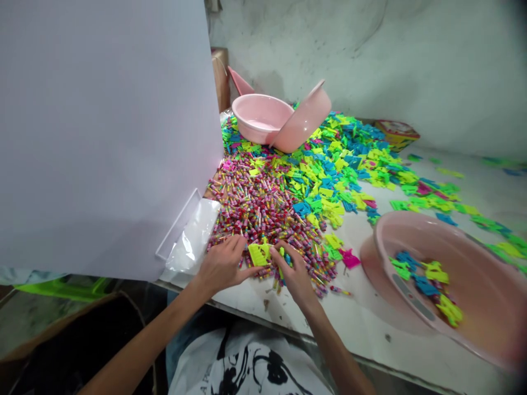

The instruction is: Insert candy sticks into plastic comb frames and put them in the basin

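Observation:
My left hand (224,263) is at the near edge of a heap of small multicoloured crayon-like sticks (255,206), its thumb stretched out apart from the fingers. Just beyond that thumb is a flat yellow plastic piece (258,254) with a comb-like cut-out shape. My right hand (293,270) is bent over the same spot, with its thumb and fingertips closed on a yellow plastic piece (282,262). Some blue pieces show by those fingers. What lies under the right palm is hidden.
A heap of green, yellow and blue plastic pieces (329,175) spreads behind the sticks. Two pink basins (263,131) rest on it. Another pink basin (395,307) with a few pieces stands at right. Clear plastic bags (193,236) lie beside a large white panel (107,137).

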`<state>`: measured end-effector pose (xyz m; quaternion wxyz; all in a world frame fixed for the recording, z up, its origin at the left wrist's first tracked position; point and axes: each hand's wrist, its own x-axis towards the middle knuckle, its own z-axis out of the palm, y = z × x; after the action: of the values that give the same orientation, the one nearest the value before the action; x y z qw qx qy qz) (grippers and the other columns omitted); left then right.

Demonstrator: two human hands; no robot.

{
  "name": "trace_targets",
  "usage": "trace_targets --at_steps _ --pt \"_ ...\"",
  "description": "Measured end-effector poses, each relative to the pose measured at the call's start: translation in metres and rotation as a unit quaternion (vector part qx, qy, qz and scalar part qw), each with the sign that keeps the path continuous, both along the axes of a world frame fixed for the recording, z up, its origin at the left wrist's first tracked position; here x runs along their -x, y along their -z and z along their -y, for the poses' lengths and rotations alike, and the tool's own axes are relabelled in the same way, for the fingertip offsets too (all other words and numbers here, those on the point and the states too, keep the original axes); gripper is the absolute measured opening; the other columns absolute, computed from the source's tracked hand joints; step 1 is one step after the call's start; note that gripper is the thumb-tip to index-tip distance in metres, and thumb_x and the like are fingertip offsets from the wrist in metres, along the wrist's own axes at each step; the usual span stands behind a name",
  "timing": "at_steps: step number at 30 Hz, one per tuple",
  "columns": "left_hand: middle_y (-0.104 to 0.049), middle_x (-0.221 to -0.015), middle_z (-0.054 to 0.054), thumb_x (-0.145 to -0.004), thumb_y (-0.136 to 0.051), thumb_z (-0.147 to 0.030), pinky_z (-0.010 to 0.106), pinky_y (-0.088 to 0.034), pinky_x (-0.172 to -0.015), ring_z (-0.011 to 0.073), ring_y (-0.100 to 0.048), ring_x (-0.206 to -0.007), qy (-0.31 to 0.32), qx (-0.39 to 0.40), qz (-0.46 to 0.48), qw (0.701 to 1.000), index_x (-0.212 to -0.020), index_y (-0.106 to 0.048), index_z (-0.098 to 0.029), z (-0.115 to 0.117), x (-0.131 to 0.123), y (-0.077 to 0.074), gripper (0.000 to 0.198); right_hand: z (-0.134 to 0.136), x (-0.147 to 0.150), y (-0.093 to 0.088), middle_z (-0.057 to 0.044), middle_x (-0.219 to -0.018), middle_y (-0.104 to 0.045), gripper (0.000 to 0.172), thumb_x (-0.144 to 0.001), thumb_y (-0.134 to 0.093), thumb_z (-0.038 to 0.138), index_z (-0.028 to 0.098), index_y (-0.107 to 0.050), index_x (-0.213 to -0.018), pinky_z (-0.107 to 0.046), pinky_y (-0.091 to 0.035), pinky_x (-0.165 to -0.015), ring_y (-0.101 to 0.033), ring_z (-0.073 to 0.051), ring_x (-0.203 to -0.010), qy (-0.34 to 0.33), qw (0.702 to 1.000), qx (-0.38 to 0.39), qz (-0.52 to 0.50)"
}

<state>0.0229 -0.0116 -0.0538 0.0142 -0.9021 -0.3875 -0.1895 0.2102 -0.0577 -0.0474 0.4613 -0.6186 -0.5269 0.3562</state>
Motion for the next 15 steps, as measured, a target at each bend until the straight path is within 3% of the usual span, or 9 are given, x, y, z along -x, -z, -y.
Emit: trace_targets --at_steps 8,15 --pt "-0.062 -0.095 0.011 -0.089 -0.044 -0.068 0.034 -0.048 -0.075 0.0261 -0.062 -0.092 -0.013 -0.036 0.004 0.999 -0.107 -0.052 -0.014 0.0012 -0.0008 0.0052 0.057 -0.0040 0.0007 -0.0001 -0.001 -0.072 -0.059 0.032 -0.085 -0.054 0.051 0.022 -0.055 -0.074 -0.029 -0.043 -0.069 -0.055 -0.021 -0.073 0.009 1.000 -0.003 0.021" --pt "-0.061 -0.088 0.009 -0.088 -0.044 -0.070 0.034 -0.049 -0.073 0.0253 -0.061 -0.087 0.010 -0.036 0.010 0.999 -0.098 -0.052 -0.014 -0.0005 -0.0005 0.0039 0.058 -0.0033 0.0018 0.0014 -0.001 -0.071 -0.060 0.032 -0.084 -0.055 0.051 0.022 -0.055 -0.072 -0.030 -0.042 -0.069 -0.054 -0.021 -0.070 0.013 1.000 0.007 0.007"
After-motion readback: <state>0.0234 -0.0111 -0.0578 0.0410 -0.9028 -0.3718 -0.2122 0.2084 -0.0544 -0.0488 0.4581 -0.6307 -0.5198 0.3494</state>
